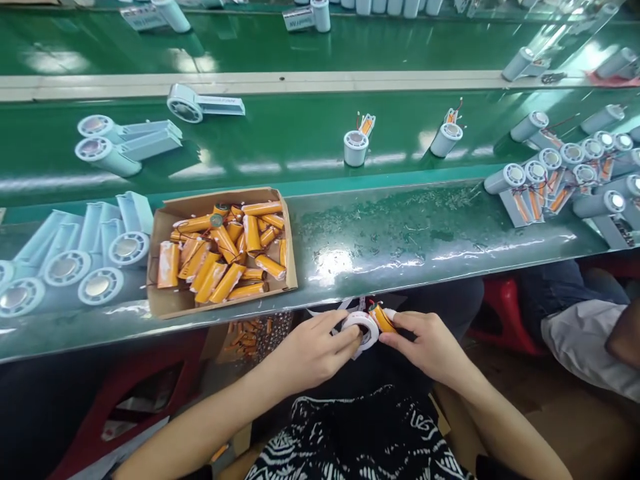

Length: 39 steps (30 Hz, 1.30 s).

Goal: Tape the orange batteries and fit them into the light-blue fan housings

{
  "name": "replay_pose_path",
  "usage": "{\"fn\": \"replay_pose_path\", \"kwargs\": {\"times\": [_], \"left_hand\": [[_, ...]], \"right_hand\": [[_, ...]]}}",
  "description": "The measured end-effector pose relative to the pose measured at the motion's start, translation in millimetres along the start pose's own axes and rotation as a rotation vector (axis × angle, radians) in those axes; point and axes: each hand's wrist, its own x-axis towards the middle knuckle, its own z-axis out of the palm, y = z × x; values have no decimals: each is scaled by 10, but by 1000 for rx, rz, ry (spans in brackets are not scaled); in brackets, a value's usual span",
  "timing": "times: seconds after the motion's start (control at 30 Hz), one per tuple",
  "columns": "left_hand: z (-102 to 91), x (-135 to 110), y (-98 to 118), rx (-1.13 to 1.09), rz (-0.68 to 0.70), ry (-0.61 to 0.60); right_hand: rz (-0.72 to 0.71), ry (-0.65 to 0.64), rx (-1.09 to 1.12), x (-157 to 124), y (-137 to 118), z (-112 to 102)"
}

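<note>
Just below the bench edge, my left hand (320,350) grips a white ring that looks like a roll of tape (369,331), with its fingers at the ring's near side and hole. Close beside it, my right hand (425,340) pinches an orange-wrapped battery (382,319) between thumb and fingers. Thin wires show at the battery's upper end, next to the ring. Pale strips lie behind the ring, partly hidden by my left fingers. On the bench, up and left of my hands, stands a cardboard box (291,267) holding many similar orange batteries (225,243).
Light-blue fan housings (100,283) crowd the bench at left. More housings, with orange batteries in their handles (535,200), cluster at right. A green conveyor (280,133) behind carries several fan housings. A co-worker's sleeve (590,343) and a red stool (505,313) are at right.
</note>
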Motion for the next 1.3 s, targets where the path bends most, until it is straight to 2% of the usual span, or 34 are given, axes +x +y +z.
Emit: {"fn": "replay_pose_path", "kwargs": {"times": [0.1,0.2,0.27,0.4,0.47,0.6,0.7,0.77,0.83,0.87,0.97,1.0,1.03,1.1,1.17,1.23,1.3], "left_hand": [[-35,104,-7,38,14,-15],[-15,230,10,70,31,3],[57,317,46,97,2,51],[284,478,164,120,-144,214],[378,552,218,99,-213,266],[449,688,263,65,-287,335],[436,731,285,60,-351,382],[415,700,319,56,-381,398],[392,638,344,22,-354,382],[382,614,334,1,-326,360],[355,653,132,37,-313,265],[338,707,5,94,-343,213],[313,771,-136,161,-388,143],[244,894,-389,268,-481,-17],[149,948,-524,291,-510,-93],[11,912,-556,241,-449,-29],[-214,827,-617,186,-370,76]], "right_hand": [[94,-38,178,-14,65,-4],[176,-35,461,26,139,19],[193,109,674,72,166,126],[186,644,983,152,122,517],[183,807,1048,166,78,705],[148,957,1051,169,50,937],[119,967,1037,198,88,974],[121,895,1006,237,112,858],[98,881,928,300,121,555],[62,923,875,347,123,335],[-127,1217,717,582,140,-418],[-182,1280,703,687,150,-621],[-209,1263,729,792,160,-767],[-207,1144,758,951,182,-869],[-163,982,760,992,235,-779],[-129,897,746,923,346,-639],[-105,880,732,809,502,-569]]}}
